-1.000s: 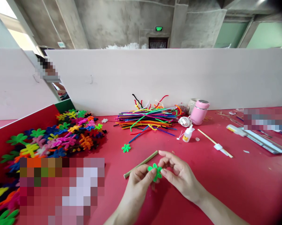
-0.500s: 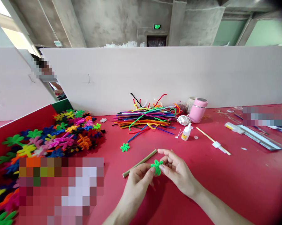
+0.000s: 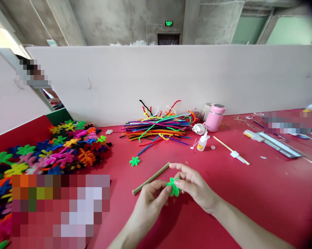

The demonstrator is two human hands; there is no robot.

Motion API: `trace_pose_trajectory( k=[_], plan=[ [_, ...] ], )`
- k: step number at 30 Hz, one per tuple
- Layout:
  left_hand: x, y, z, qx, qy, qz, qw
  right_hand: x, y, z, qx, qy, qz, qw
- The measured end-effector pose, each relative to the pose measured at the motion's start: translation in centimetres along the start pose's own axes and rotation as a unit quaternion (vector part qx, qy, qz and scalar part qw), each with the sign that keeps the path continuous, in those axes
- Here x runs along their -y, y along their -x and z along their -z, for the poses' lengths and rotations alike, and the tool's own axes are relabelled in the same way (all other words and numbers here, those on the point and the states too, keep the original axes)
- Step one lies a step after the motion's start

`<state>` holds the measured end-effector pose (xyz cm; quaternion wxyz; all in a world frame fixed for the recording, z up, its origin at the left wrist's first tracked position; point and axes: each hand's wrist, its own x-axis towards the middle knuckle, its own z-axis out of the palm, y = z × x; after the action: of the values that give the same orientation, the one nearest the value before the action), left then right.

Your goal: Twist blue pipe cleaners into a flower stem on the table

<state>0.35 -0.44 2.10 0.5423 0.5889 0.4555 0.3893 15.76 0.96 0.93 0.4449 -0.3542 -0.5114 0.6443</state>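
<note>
A green pipe-cleaner flower is pinched between my two hands above the red table. My left hand is closed on its left petals with thumb and fingers. On the other side my right hand grips the right petals, its index finger stretched out to the left. A thin greenish-tan stick lies slantwise just behind my hands. Farther back a second green flower lies flat on the table.
At left is a heap of colourful pipe-cleaner flowers. A bundle of loose pipe cleaners, a pink thermos, a white plug and a small glue bottle stand or lie before the white partition. A glue gun is rightward.
The whole view has shifted slightly, moving the background left and up. My hands still hold the green flower, and my right fingers have shifted a little on its petals.
</note>
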Motion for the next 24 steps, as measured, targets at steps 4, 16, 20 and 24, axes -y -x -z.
trace_pose_trajectory(
  k=[4, 16, 20, 24],
  plan=[
    [-0.16, 0.07, 0.22, -0.012, -0.074, -0.042, 0.996, 0.12, -0.01, 0.16, 0.0, -0.036, -0.016, 0.999],
    [-0.36, 0.28, 0.55, -0.013, -0.25, -0.292, 0.923, 0.43, -0.07, 0.44, 0.021, -0.115, -0.077, 0.99],
    [-0.39, 0.21, 0.49, -0.015, -0.254, -0.301, 0.919, 0.3, -0.06, 0.49, 0.024, -0.112, -0.076, 0.991],
    [-0.61, 0.25, 0.42, -0.014, -0.261, -0.296, 0.919, 0.19, -0.04, 0.52, 0.024, -0.103, -0.073, 0.992]
  ],
)
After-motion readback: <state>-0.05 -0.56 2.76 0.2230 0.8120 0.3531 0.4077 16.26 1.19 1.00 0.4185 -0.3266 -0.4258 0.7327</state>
